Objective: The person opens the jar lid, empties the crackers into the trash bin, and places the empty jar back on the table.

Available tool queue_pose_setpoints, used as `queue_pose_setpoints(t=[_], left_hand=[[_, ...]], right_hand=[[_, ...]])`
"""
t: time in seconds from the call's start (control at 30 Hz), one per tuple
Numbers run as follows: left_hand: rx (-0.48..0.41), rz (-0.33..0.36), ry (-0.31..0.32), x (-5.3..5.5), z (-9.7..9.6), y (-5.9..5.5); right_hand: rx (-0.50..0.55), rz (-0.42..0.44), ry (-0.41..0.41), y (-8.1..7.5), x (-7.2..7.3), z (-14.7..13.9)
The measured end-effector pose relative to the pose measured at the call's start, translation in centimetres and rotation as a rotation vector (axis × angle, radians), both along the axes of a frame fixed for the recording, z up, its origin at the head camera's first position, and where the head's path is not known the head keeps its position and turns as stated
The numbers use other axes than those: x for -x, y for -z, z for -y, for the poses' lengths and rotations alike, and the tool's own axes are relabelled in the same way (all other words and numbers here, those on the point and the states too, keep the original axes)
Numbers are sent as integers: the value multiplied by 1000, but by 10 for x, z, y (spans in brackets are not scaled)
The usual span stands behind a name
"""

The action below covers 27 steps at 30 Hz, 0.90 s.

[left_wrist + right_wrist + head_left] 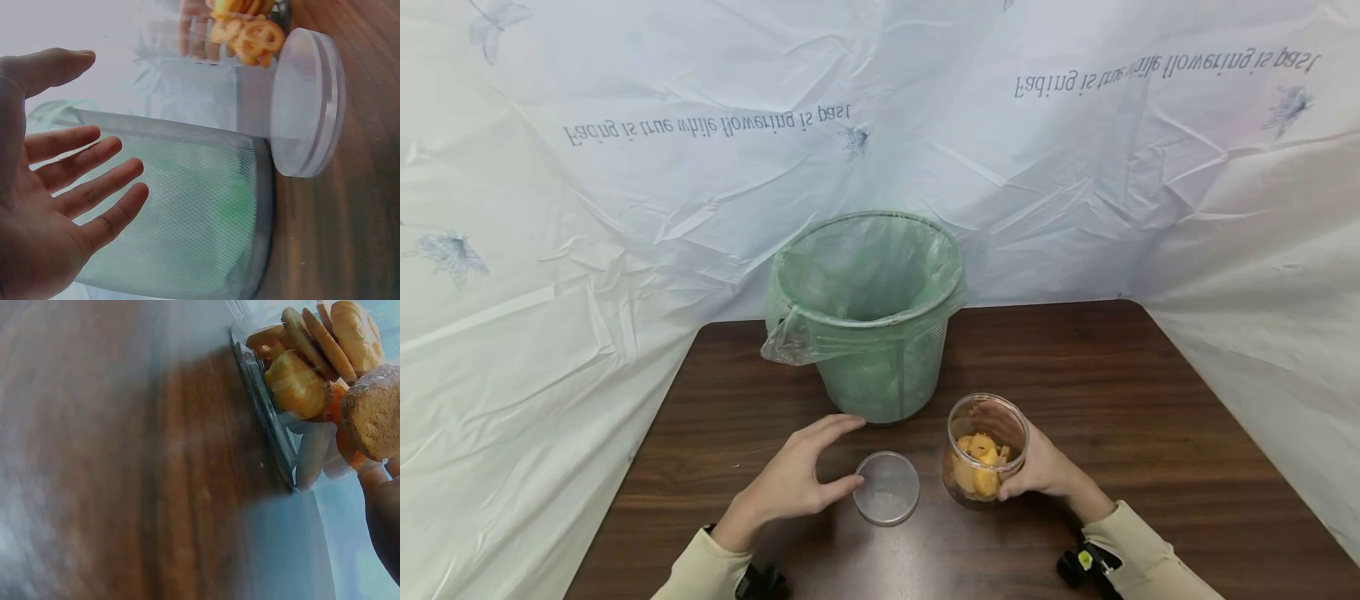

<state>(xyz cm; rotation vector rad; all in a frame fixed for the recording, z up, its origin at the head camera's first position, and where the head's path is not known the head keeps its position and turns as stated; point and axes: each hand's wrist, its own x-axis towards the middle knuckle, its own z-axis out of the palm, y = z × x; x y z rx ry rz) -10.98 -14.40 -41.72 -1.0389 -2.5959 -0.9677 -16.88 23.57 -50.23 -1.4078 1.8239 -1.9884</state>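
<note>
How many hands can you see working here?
2: the left hand is open near the clear lid, and the right hand grips the jar of snacks. None seem hidden.

The cookies (979,468) are golden and brown, the jar (950,475) and lid (887,490) clear, the bag (865,271) pale green, the bin (187,206) grey mesh, the table (1075,375) streaked dark brown, the sleeves (1138,542) cream. The white sheet (685,200) carries blue lettering (707,127) and what may be butterflies (451,255).
</note>
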Motion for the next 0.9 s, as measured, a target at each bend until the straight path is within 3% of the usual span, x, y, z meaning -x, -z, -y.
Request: queue_pose_setpoints(t=[0.2,0.5,0.7,0.9], left_hand=[[-78,-60,42,-4,-1,-12],[-285,-201,76,0,-4,-30],[-332,-270,61,1,-3,-40],[-345,-294,43,2,-1,-46]], right_hand=[[-33,1,29,-1,-2,0],[-32,-37,60,-3,-3,3],[-30,-59,62,-3,-3,4],[-17,-66,52,-2,-3,4]])
